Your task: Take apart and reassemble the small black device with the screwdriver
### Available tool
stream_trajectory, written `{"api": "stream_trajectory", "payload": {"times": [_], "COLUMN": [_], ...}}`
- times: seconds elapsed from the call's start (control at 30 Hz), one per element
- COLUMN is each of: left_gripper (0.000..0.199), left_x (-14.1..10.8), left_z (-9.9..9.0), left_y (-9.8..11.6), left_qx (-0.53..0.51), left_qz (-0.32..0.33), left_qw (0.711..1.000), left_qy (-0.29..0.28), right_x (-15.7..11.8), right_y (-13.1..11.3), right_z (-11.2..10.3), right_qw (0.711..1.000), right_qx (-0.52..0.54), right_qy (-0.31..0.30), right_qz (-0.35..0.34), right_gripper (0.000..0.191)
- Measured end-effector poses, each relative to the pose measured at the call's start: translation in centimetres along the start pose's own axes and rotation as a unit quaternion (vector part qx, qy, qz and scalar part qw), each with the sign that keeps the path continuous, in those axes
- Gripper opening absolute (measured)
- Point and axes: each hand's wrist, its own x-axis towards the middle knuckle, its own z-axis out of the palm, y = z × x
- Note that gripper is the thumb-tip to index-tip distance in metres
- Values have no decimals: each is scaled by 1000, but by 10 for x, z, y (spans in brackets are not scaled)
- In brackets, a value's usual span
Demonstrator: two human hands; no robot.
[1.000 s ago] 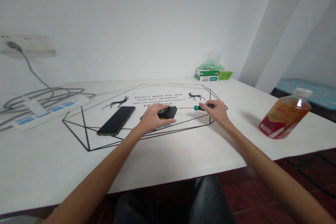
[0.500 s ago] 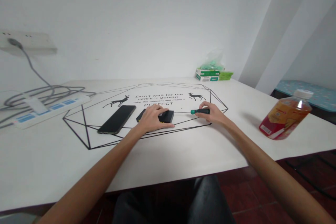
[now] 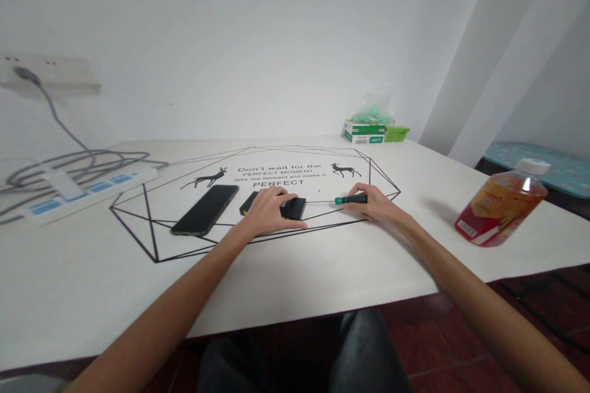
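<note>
A small black box (image 3: 297, 209) with a bit of yellow lies on the white table, and my left hand (image 3: 271, 210) grips it from above, covering its middle. To its right, my right hand (image 3: 372, 202) holds a screwdriver (image 3: 354, 199) by its black and green handle. The thin shaft points left and its end meets the right side of the box; the exact contact is too small to tell. A black phone (image 3: 205, 210) lies flat to the left of the box.
A bottle of amber drink (image 3: 501, 204) stands at the right. Green and white boxes (image 3: 364, 129) with a plastic bag sit at the back. On the left lie a white power strip (image 3: 96, 189) and coiled grey cables. The table's front edge is near my lap.
My right hand and the screwdriver handle have lowered slightly toward the table. The right end of the black box is a little lower, and my left hand still grips it.
</note>
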Motion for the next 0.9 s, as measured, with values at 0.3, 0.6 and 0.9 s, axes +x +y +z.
{"api": "stream_trajectory", "payload": {"times": [0.3,0.6,0.9], "left_gripper": [87,86,82], "left_x": [0,0,0], "left_z": [0,1,1], "left_y": [0,-2,-1], "left_qx": [1,4,-4], "left_qz": [3,7,5], "left_qw": [1000,1000,1000], "left_qy": [0,4,3], "right_x": [3,4,-1], "right_y": [1,3,-3], "right_z": [2,3,4], "right_qw": [994,983,998], "right_qx": [-78,-162,-61], "right_qy": [38,50,16], "right_qz": [-59,-73,-19], "right_gripper": [45,56,45]}}
